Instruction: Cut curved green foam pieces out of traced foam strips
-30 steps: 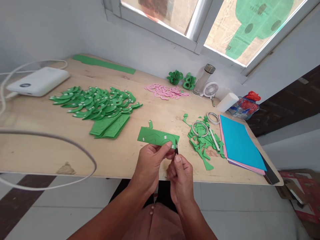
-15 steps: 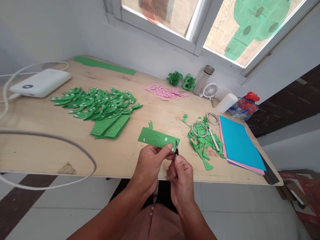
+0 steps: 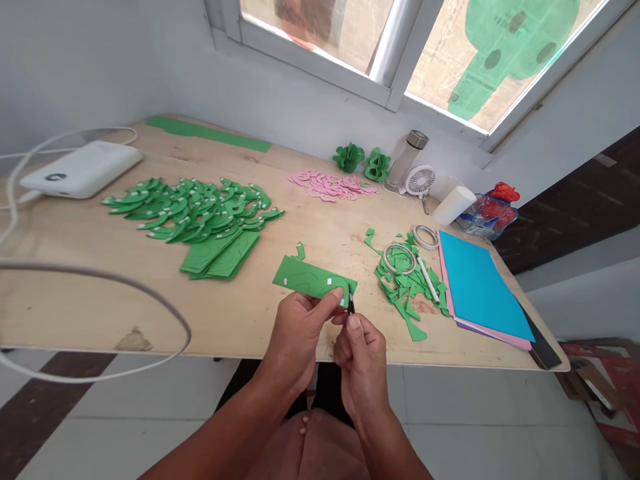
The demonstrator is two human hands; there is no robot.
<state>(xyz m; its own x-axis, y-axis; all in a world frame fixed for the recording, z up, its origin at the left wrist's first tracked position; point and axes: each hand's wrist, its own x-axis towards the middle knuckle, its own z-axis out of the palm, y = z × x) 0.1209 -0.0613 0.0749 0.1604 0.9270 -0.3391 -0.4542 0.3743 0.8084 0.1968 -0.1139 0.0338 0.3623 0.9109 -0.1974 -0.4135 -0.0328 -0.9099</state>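
My left hand (image 3: 305,323) pinches a green paper strip (image 3: 307,277) near its right end, thumb on top. Curved outlines are drawn on the strip, and small white squares sit on it. In my right hand (image 3: 363,347) is a pair of scissors (image 3: 351,303), mostly hidden by the fingers. Their dark blades meet the strip's right end. A small green offcut (image 3: 300,251) lies just behind the strip. To the left are a stack of green paper rectangles (image 3: 223,257) and a heap of curved green cutouts (image 3: 195,207) with white squares.
Green scraps (image 3: 407,290) lie to the right with a tape roll (image 3: 399,259) and a white pen (image 3: 428,280). Beyond is a stack of coloured paper (image 3: 485,287). Pink cutouts (image 3: 333,185) lie at the back. A white cable (image 3: 170,307) loops over the table's front left edge.
The strip has shifted slightly left, and the scissor blades sit a little lower and further left at its right end. Both hands keep their hold.
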